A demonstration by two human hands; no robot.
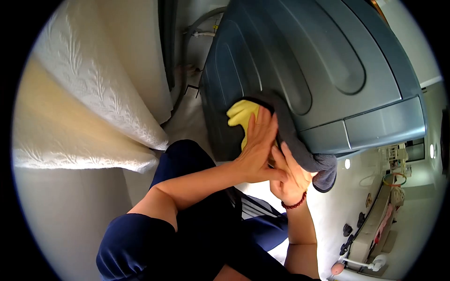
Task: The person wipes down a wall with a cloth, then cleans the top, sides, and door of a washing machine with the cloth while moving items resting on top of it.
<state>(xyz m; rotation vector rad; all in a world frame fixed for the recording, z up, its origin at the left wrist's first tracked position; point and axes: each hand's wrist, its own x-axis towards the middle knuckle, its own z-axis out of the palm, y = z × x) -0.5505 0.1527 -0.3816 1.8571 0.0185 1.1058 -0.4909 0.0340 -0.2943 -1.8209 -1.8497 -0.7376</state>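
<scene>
1. Nearest are the person's dark blue clothes [131, 239], with a sleeve at lower left and a bent knee below the curtain's edge.
2. Both bare forearms reach up from the bottom, and a dark red beaded bracelet [294, 200] circles the right wrist.
3. The left hand [258, 152] lies over the cloth with its fingers stretched out and close together, pressing rather than wrapping around it.
4. The right hand [290, 178] is just beside it, touching the cloth's grey part; its fingers are extended, but I cannot tell whether they pinch the fabric.
5. The cloth [295, 143], dark grey with a yellow face turned out at one end, lies against the lower part of the appliance's side, and its other end hangs bunched past the right hand.
6. Beyond it stands the large grey-blue appliance [337, 37], its panel pressed with long rounded grooves.
7. To the left hangs a cream patterned curtain [89, 93]; a grey hose [187, 56] runs between it and the appliance.
8. Farthest, at right, dark shoes [347, 229] lie on the bright floor [333, 210] near a hoop [395, 179].
</scene>
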